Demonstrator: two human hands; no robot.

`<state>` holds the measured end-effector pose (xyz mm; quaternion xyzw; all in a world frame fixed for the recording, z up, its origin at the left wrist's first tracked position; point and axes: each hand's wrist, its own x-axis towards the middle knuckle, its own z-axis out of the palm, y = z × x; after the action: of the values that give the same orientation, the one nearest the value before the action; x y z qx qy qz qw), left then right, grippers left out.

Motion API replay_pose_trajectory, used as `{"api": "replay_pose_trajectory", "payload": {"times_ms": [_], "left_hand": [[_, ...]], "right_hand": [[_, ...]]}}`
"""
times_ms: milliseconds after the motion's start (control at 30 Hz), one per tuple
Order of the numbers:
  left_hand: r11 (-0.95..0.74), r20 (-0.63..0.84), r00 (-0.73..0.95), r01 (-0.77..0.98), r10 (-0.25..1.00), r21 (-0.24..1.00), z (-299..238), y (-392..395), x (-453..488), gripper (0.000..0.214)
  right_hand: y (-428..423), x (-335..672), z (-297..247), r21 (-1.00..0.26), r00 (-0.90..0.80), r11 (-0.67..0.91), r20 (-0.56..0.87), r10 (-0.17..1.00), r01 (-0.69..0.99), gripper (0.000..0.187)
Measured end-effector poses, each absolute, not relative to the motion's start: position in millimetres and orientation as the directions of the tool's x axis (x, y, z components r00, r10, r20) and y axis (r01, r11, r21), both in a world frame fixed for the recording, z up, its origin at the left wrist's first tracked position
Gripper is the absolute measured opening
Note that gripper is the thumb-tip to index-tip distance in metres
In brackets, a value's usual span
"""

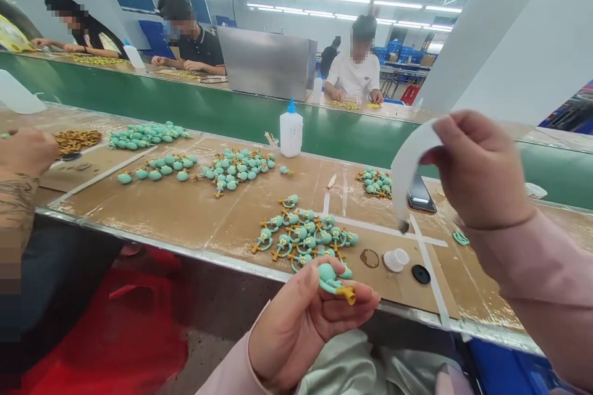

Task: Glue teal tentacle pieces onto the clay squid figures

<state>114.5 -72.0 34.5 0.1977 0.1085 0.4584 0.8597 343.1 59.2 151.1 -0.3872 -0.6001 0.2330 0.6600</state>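
Note:
My left hand (pixel 296 327) holds a small teal toy figure (pixel 328 276) with a yellow-brown end between thumb and fingers, in front of the table edge. Raised at the right, my right hand (pixel 482 166) pinches a curved white strip (pixel 404 157) that hangs down; a dark spot shows at its lower tip. Just beyond my left hand lies a loose pile of similar teal figures (pixel 306 234). Near them are a brass-coloured ring (pixel 369 258), a small white cup (pixel 396 260) and a black round lid (pixel 421 274).
A white bottle with a blue nozzle (pixel 291 134) stands at the table's back edge. More teal figures (pixel 238 168) lie to the left, and a phone (pixel 420 194) sits behind the strip. At far left is a co-worker's hand (pixel 28 151). A green belt (pixel 208 108) separates other seated people.

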Motion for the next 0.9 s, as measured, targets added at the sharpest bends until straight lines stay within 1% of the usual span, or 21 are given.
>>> {"api": "replay_pose_trajectory", "payload": {"times_ms": [67, 167, 233, 300, 433, 500, 533, 600, 667, 700, 733, 767, 800, 867, 900], "left_hand": [[0.472, 0.0, 0.529, -0.759, 0.849, 0.449, 29, -68, 105, 0.03], [0.445, -0.01, 0.497, -0.767, 0.868, 0.461, 22, -63, 93, 0.027], [0.448, -0.035, 0.49, -0.761, 0.871, 0.469, 18, -61, 86, 0.026], [0.451, -0.065, 0.481, -0.755, 0.874, 0.476, 16, -59, 81, 0.026], [0.417, -0.12, 0.415, -0.767, 0.902, 0.488, 16, -55, 78, 0.023], [0.372, -0.134, 0.357, -0.769, 0.924, 0.52, 18, -53, 80, 0.022], [0.328, -0.126, 0.313, -0.763, 0.941, 0.556, 18, -52, 81, 0.021], [0.184, -0.065, 0.189, -0.722, 0.98, 0.667, 18, -50, 84, 0.02], [0.003, 0.055, 0.072, -0.637, 0.996, 0.771, 18, -50, 88, 0.023], [-0.074, 0.121, 0.04, -0.59, 0.992, 0.804, 19, -51, 90, 0.024], [-0.134, 0.183, 0.034, -0.549, 0.983, 0.825, 19, -52, 93, 0.025], [-0.178, 0.238, 0.052, -0.515, 0.97, 0.838, 20, -53, 95, 0.026], [-0.212, 0.286, 0.082, -0.487, 0.955, 0.847, 22, -54, 97, 0.027], [-0.272, 0.366, 0.153, -0.432, 0.918, 0.86, 25, -57, 102, 0.028], [-0.303, 0.4, 0.186, -0.4, 0.897, 0.865, 27, -58, 104, 0.028]], "right_hand": [[92, 326, 149, -0.806, 0.203, 0.563, 0.591, 0.781, 0.183, 0.015], [138, 296, 142, -0.803, 0.274, 0.546, 0.596, 0.755, 0.239, 0.016], [165, 278, 131, -0.808, 0.277, 0.514, 0.584, 0.763, 0.288, 0.014], [188, 263, 114, -0.822, 0.264, 0.44, 0.543, 0.797, 0.361, 0.015], [214, 246, 73, -0.837, 0.134, 0.255, 0.359, 0.924, 0.483, 0.016], [210, 244, 59, -0.824, 0.045, 0.202, 0.265, 0.963, 0.529, 0.014], [202, 245, 56, -0.815, 0.0, 0.197, 0.234, 0.972, 0.545, 0.013], [172, 249, 57, -0.798, -0.097, 0.226, 0.207, 0.973, 0.559, 0.01], [129, 258, 66, -0.778, -0.226, 0.309, 0.218, 0.949, 0.547, 0.013], [105, 264, 72, -0.769, -0.295, 0.358, 0.228, 0.928, 0.529, 0.017], [80, 270, 77, -0.757, -0.393, 0.433, 0.251, 0.885, 0.49, 0.021], [57, 276, 81, -0.699, -0.55, 0.592, 0.333, 0.766, 0.401, 0.024], [37, 281, 84, -0.641, -0.608, 0.687, 0.405, 0.683, 0.344, 0.026], [5, 291, 85, -0.535, -0.631, 0.784, 0.499, 0.595, 0.315, 0.036], [-6, 295, 84, -0.496, -0.606, 0.801, 0.538, 0.587, 0.336, 0.041]]}}
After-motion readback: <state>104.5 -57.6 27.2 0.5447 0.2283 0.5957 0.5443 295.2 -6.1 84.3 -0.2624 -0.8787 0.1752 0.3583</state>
